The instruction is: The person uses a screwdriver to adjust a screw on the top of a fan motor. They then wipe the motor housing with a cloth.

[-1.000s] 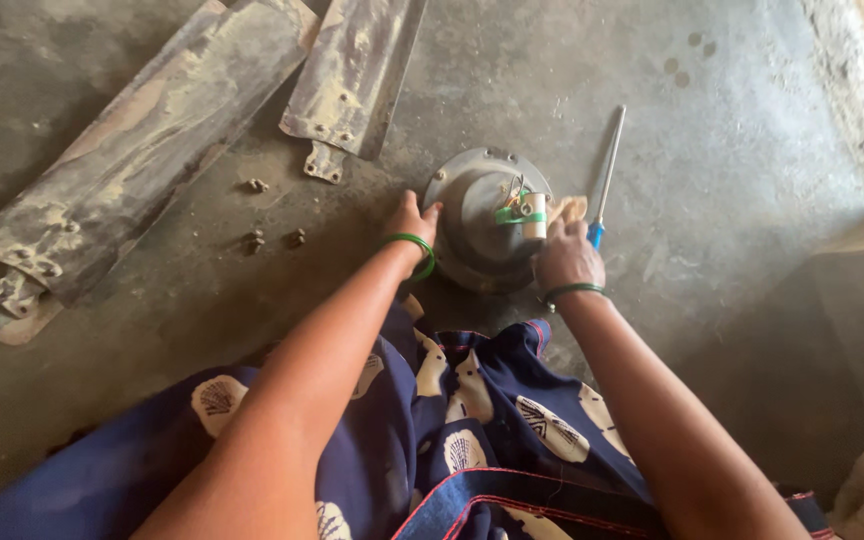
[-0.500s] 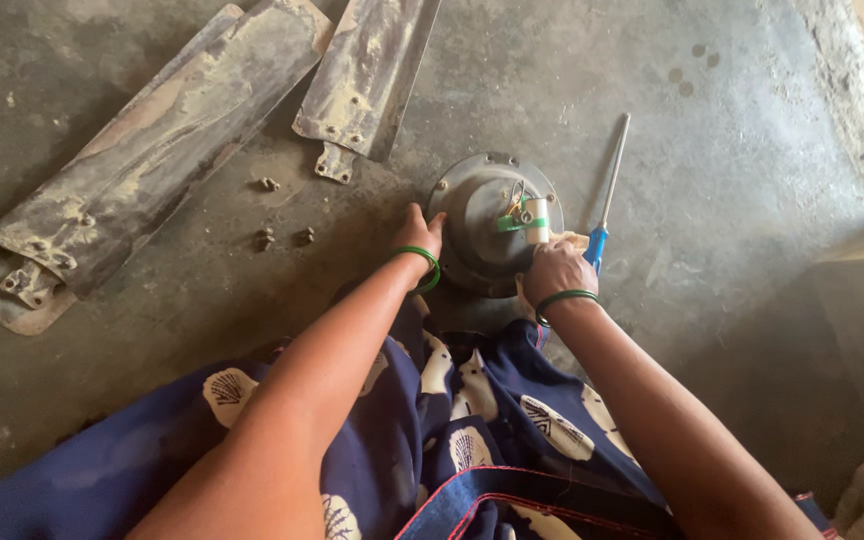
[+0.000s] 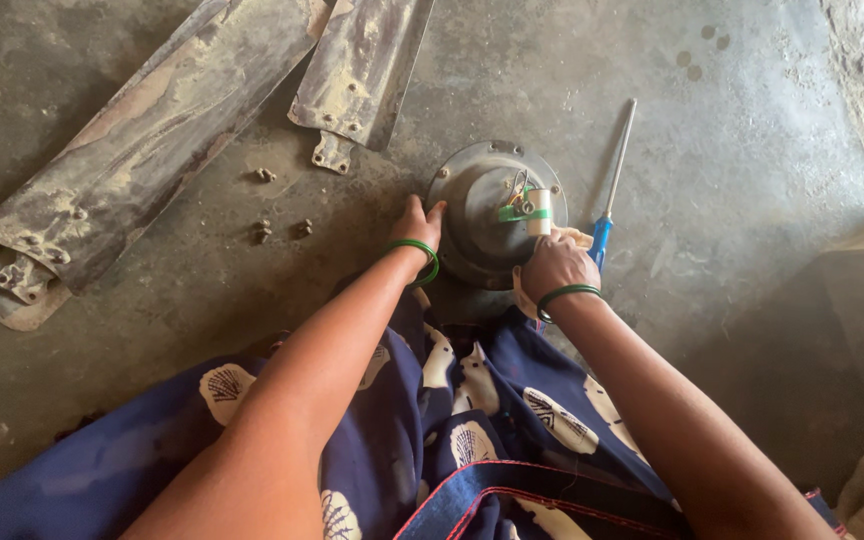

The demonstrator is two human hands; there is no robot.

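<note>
Counts on the floor

One fan motor [image 3: 487, 205], two fan blades [image 3: 152, 140] [image 3: 367, 65], one screwdriver [image 3: 612, 185], perhaps three small screws [image 3: 265, 175] [image 3: 262, 232] [image 3: 304, 228], two hands [image 3: 418, 222] [image 3: 555, 265], two green bangles [image 3: 414, 248] [image 3: 567, 293].

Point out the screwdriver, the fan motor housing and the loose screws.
screwdriver [image 3: 616, 172]: head view, on its metal shaft.
fan motor housing [image 3: 475, 205]: head view, on its domed grey top.
loose screws [image 3: 264, 231]: head view, on one screw.

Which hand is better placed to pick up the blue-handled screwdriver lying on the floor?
The right hand, probably: it rests at the right side of the fan motor housing, beside the screwdriver. The left hand grips the housing's far left rim.
</note>
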